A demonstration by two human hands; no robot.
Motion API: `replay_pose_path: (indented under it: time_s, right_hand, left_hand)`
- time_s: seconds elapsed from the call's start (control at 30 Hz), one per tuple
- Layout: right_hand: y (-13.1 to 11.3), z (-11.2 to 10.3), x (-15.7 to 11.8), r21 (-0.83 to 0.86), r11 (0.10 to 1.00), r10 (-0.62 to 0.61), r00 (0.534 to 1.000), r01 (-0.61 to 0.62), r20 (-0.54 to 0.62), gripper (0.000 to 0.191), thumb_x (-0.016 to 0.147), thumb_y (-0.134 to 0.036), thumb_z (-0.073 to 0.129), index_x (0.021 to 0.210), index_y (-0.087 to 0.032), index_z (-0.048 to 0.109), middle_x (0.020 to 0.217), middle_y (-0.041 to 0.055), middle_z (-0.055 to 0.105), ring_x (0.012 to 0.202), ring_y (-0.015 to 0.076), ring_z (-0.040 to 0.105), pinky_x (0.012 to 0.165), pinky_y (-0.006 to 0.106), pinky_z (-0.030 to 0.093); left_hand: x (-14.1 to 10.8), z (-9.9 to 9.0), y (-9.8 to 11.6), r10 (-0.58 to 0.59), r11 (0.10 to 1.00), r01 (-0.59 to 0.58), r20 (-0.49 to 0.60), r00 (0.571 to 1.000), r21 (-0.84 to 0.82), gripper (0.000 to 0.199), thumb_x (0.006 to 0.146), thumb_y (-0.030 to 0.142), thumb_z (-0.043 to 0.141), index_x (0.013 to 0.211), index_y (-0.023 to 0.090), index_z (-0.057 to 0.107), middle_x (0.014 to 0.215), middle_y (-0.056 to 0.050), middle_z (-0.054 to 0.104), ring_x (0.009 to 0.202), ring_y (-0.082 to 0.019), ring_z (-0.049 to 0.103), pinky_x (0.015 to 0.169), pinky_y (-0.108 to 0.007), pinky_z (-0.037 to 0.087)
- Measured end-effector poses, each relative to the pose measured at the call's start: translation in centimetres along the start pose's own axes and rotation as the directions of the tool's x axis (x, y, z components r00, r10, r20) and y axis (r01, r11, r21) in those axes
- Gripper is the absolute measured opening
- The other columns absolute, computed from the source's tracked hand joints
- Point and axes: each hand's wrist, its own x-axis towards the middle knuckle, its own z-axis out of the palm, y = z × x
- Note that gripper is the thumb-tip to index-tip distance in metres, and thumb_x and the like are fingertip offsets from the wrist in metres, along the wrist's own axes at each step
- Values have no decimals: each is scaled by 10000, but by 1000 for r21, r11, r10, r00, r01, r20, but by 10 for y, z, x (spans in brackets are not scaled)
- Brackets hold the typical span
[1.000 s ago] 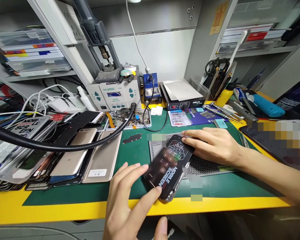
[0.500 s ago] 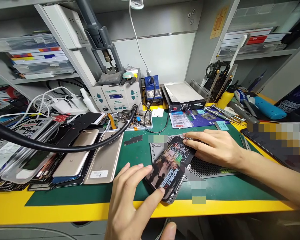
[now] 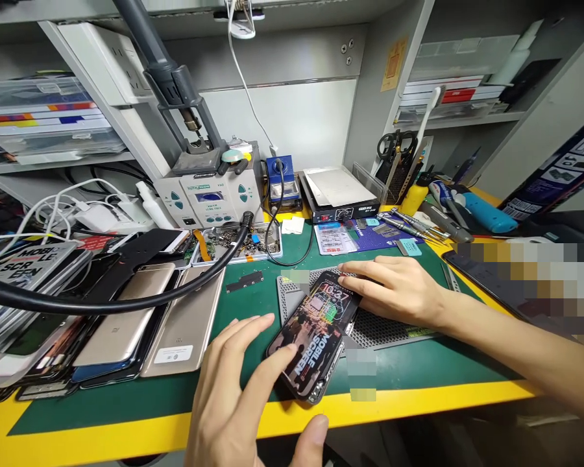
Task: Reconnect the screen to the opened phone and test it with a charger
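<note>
In the middle of the work mat lies a smartphone [image 3: 304,331], slanted, its screen lit. The screen carries the words "MOBILE SCREEN" and clock digits near the top. Along its lower right side the edge looks opened, with inner parts showing. My right hand [image 3: 396,288] has its fingers over the phone's top end and right edge; its thumb is hidden. At the lower left, my left hand [image 3: 238,389] is open with fingers spread, the index fingertip on or just above the screen. A grey perforated plate [image 3: 384,334] lies partly under the phone.
Several used phones [image 3: 121,318] are stacked on the left, under a thick black hose [image 3: 141,303]. Behind stand a hot-air station [image 3: 209,194], a parts tray [image 3: 272,243] and a heating plate [image 3: 340,188]. Tweezers and screwdrivers [image 3: 413,224] lie back right; a dark phone [image 3: 486,285] sits at right.
The phone's screen now shows large clock digits near its top. My left index finger has moved from the lower edge further up over the screen. The whole view has shifted slightly.
</note>
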Motion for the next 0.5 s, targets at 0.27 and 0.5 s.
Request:
replay_pose_path:
  time_s: [0.27,0.5]
  right_hand:
    - [-2,-1,3,-15,1000,4,1000,-4,-22,169,967,-150,539,1124,-125,596,1102,154,753,671,155,646,593,290,513]
    - [-2,-2,4,-14,1000,2,1000,-3,-30,166,977,-151,527,1131,-125,583,1091,149,755,687,162,655,603,295,525]
  left_hand:
    - [14,-1,5,-149,988,148,16,989,42,468,863,368,626,1293,191,568,1340,-132,593,1239,-312,582,984,-513,543]
    - [36,8,17,-210,978,209,71,975,19,532,835,396,597,1318,178,549,1176,-127,682,1053,-311,690,821,-538,624]
